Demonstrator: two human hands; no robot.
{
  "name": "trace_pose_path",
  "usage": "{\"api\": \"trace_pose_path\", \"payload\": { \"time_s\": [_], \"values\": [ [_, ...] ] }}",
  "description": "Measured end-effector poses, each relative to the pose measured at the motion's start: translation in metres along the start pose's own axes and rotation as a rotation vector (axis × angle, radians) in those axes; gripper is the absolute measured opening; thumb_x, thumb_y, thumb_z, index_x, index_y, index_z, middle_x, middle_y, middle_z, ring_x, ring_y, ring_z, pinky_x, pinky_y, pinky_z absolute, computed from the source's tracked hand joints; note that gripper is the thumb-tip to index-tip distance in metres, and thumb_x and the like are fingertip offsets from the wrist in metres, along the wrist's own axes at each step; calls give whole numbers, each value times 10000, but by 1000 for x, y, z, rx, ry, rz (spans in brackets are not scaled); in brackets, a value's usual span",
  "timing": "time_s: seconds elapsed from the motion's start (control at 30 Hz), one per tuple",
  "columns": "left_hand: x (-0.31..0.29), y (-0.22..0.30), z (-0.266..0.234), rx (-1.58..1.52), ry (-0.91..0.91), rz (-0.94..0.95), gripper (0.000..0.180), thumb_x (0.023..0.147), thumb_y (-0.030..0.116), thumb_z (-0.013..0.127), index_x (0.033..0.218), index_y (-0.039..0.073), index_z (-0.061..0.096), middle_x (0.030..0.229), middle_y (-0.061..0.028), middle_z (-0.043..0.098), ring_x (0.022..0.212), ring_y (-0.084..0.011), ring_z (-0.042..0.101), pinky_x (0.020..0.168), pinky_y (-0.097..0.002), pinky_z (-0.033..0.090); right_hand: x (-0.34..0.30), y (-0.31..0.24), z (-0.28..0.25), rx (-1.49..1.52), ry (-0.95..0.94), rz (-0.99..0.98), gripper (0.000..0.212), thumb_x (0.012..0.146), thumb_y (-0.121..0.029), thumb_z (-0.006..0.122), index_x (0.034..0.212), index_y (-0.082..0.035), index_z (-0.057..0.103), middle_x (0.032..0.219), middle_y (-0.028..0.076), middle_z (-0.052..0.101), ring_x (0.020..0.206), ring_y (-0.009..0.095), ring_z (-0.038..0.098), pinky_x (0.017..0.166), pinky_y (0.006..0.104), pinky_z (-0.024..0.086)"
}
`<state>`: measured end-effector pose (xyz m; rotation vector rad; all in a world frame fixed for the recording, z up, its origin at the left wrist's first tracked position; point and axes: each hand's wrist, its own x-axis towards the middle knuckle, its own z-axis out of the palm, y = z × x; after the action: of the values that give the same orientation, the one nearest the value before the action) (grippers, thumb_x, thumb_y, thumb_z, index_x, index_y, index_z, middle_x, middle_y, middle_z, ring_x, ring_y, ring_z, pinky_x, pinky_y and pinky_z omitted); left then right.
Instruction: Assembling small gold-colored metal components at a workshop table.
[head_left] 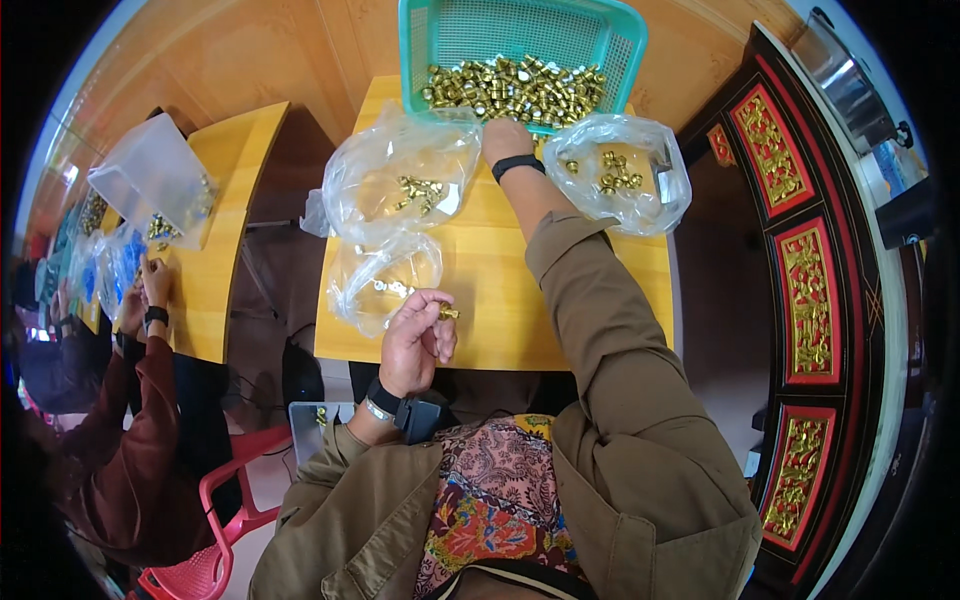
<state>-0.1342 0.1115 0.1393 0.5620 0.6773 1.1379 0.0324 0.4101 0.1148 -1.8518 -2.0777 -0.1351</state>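
Note:
My left hand is above the table's near edge, its fingers closed on a small brass-coloured metal fitting. My right arm reaches far across the table, and my right hand is at the near rim of a green plastic basket. Its fingers are hidden from view. Many loose gold fittings, some showing white ends, fill the basket's lower side. Clear plastic bags with gold fittings lie on either side of my right hand: one on the left, one on the right. A smaller clear bag holds small whitish pieces.
The yellow wooden table carries all this. At left, a co-worker in a dark red sleeve handles fittings at another table with a translucent bin. A pink chair stands between. Carved dark furniture is at right.

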Motion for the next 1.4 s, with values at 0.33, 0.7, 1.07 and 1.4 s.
{"api": "trace_pose_path", "payload": {
  "time_s": [0.33,0.7,1.07,1.4],
  "values": [
    [-51,-33,-11,24,-25,-58,269,895,258,504,1016,19,495,594,-56,473,457,-150,442,406,-248,350,-93,10,-55,177,-2,-31,192,766,-140,520,766,-8,658,813,200,641,752,354,621,686,429,501],
    [-153,-77,-24,-28,-24,-219,220,889,243,503,986,48,533,595,-39,495,481,-142,472,414,-233,341,-312,-113,-119,825,32,-609,101,778,-102,630,805,-7,652,804,118,640,681,247,617,620,302,486],
    [-123,-70,-5,-159,-64,-64,198,869,207,516,960,35,553,592,-48,489,455,-147,444,419,-248,362,-326,-67,-164,1049,-37,-339,130,783,-74,631,869,19,658,736,92,613,659,162,591,581,268,446],
    [-77,-76,35,-84,-266,-149,266,912,211,450,1012,-16,546,645,-94,558,495,-156,498,512,-247,417,-388,-10,-166,851,134,-385,340,680,-23,701,1014,-28,635,826,73,597,704,161,599,637,259,494]
  ]
}}
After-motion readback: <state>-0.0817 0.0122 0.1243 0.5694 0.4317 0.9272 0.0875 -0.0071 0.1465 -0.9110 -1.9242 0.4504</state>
